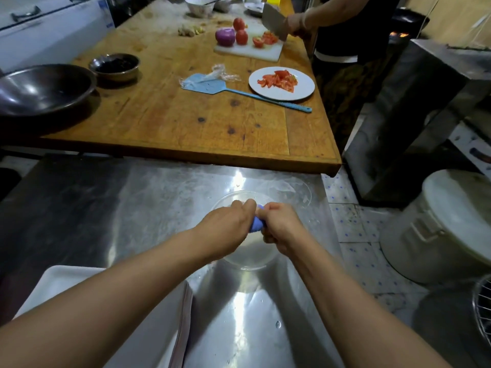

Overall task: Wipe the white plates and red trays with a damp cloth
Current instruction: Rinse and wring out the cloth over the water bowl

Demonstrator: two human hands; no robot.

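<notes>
Gripping one small blue cloth (255, 224) between them, the left hand (229, 227) and the right hand (282, 229) meet just below the centre of the frame, both curled tight into fists around it. Only a short bunched stretch of the cloth shows in the gap between the fists; the rest is buried inside the fingers, so its full size cannot be made out. Under the hands sits a clear bowl (240, 257) on the steel bench (148, 208); its rim is faint against the glare and the hands cover much of it, and whether it holds water is hard to tell.

At the lower left, a stack of trays (63, 282) lies partly under the left forearm and runs off the bottom edge. The top face looks white, reddish edges show along its right side, and the number in the stack cannot be counted.

On the wooden bench (170, 120) in the upper half there is one white plate (300, 90) carrying cut tomato, one blue fly swatter (212, 85) just left of it, two dark metal bowls at the left, and one white cutting board (248, 50) with an onion and two whole tomatoes. A second person at the upper right, cut off above the chest, holds a cleaver (273, 21) over the board.
</notes>
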